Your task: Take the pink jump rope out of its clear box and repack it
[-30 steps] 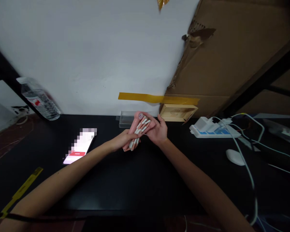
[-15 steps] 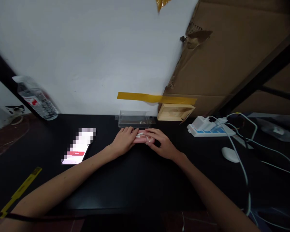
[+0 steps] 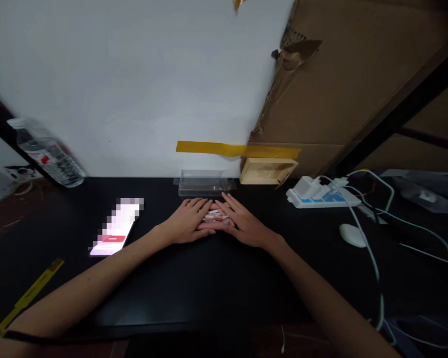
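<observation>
Clasped between my left hand [image 3: 188,222] (nine o'clock) and right hand [image 3: 247,227] (three): pink-and-white sticks [image 3: 215,218], likely light, stiff; best held by both ends.

A black desk [image 3: 164,293] meets a dim white wall [image 3: 134,74].

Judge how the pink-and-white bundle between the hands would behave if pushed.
The pink-and-white bundle may shift as separate pieces, since several white segments show in it. Its rounded-looking pink near edge suggests it could roll a little. The desk has a smooth sheen, so the bundle might slide too.
</observation>
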Available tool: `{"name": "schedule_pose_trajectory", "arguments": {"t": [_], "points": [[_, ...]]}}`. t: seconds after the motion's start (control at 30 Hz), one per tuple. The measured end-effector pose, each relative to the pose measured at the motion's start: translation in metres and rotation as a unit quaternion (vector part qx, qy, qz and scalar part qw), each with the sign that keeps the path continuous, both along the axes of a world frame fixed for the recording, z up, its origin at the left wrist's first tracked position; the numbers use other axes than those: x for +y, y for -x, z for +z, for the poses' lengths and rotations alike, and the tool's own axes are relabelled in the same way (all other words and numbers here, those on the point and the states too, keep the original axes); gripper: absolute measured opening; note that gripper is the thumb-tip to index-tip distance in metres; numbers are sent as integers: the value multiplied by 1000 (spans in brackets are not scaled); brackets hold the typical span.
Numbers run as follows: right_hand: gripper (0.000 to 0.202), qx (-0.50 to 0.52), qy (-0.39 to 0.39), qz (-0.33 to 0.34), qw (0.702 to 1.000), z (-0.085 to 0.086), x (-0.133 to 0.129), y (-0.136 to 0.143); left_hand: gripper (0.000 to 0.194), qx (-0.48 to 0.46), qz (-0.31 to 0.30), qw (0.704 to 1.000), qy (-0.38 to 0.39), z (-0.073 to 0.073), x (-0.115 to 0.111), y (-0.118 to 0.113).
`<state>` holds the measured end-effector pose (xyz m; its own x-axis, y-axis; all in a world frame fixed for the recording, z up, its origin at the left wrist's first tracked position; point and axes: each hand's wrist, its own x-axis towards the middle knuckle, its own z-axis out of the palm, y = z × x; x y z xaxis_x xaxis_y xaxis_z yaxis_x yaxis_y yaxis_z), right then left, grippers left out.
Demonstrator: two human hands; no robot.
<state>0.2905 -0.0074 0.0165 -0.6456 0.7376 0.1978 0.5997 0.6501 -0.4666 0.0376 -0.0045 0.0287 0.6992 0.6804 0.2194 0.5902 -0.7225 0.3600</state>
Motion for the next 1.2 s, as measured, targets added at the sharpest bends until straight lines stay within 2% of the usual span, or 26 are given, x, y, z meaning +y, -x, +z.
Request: {"name": "schedule_pose_trajectory", "arguments": {"t": [0.07,0.13,0.23,0.37,0.5,0.63,0.77,0.97,1.07,1.2], "points": [[74,-19,-3,-2,1000,0,0,0,73,68,11,996,-47,1,-1,0],[78,-24,-4,-14,1000,0,1,-1,75,90,21,993,-69,1,0,0],[82,-20,-17,-31,999,1,2,-2,82,90,35,993,-74,0,2,2],[76,-5,-48,-41,998,4,2,-5,84,95,56,992,-62,1,5,4],[77,-1,-4,-50,999,4,4,-6,83,93,81,990,-62,-2,6,5],[83,11,30,-62,998,-4,9,-6,77,50,66,992,-94,-10,7,6],[85,9,21,-67,998,-8,10,-5,63,22,33,992,-120,-14,7,6],[78,0,-60,-85,995,2,4,-5,77,42,39,994,-91,-9,8,7],[76,-8,-30,-64,997,3,3,-6,73,43,41,995,-81,-9,9,7],[82,-20,38,-54,998,2,3,-7,66,35,45,994,-90,-12,8,7]]}}
